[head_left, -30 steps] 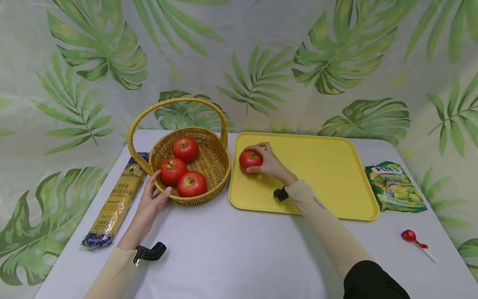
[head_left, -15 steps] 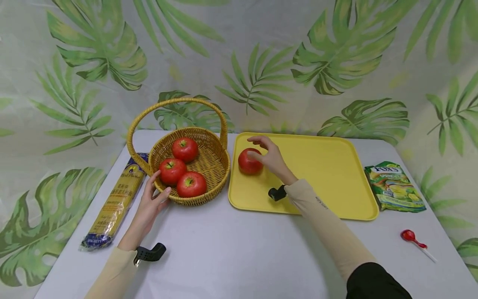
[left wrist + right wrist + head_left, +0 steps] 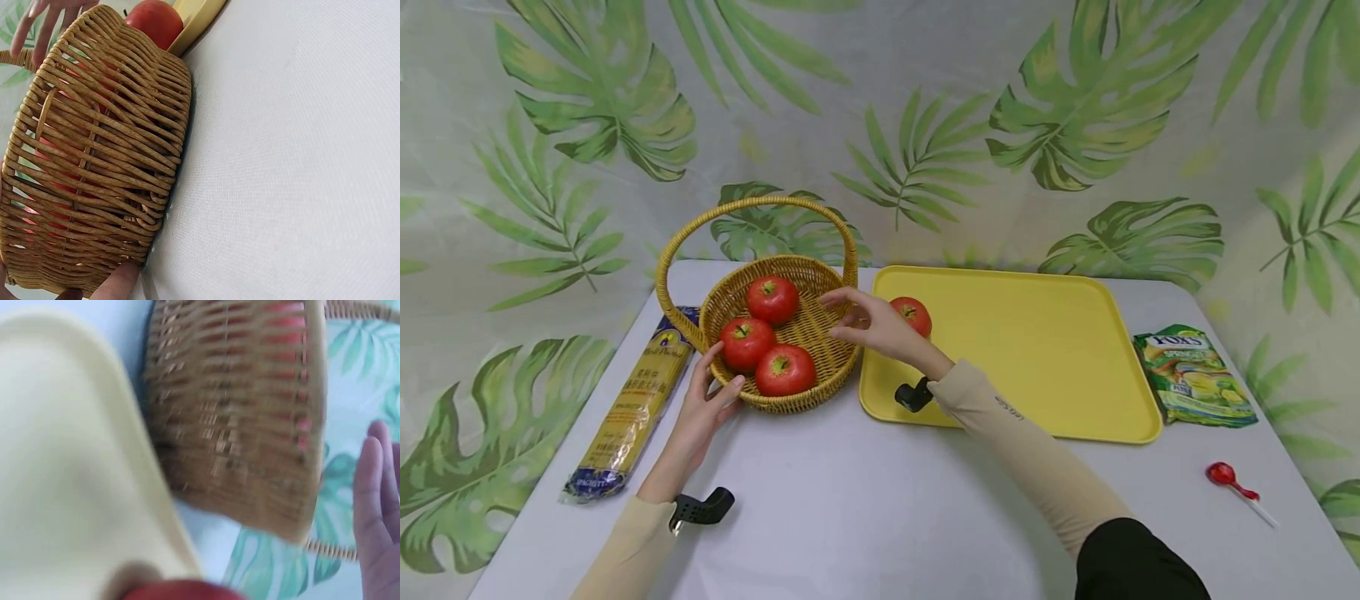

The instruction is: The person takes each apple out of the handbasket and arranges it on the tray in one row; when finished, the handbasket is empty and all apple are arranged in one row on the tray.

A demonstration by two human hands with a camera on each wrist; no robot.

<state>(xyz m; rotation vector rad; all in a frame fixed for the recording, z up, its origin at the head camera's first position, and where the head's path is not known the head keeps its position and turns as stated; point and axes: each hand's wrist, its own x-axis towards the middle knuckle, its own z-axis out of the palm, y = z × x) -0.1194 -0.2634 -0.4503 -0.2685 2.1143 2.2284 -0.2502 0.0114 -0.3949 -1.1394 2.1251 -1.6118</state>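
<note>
A wicker basket (image 3: 793, 403) with a tall arched handle stands at the left of the table and holds three red apples (image 3: 772, 300). My left hand (image 3: 700, 412) grips its near left side, fingertips at the rim and thumb against the outer wall. My right hand (image 3: 887, 329) hovers over the basket's right rim, fingers loosely bent around nothing. Behind that hand, a fourth red apple (image 3: 913, 315) lies on the left part of the yellow tray (image 3: 1022, 358), partly hidden in the head view. The right wrist view is blurred.
A pack of spaghetti (image 3: 636, 400) lies left of the basket. To the tray's right are a green candy bag (image 3: 1195, 377) and a red lollipop (image 3: 1222, 473). A leaf-patterned cloth (image 3: 925, 100) hangs behind the table.
My right hand has let go of the apple on the tray and moved left to the basket's rim. The left hand and basket have stayed in place.
</note>
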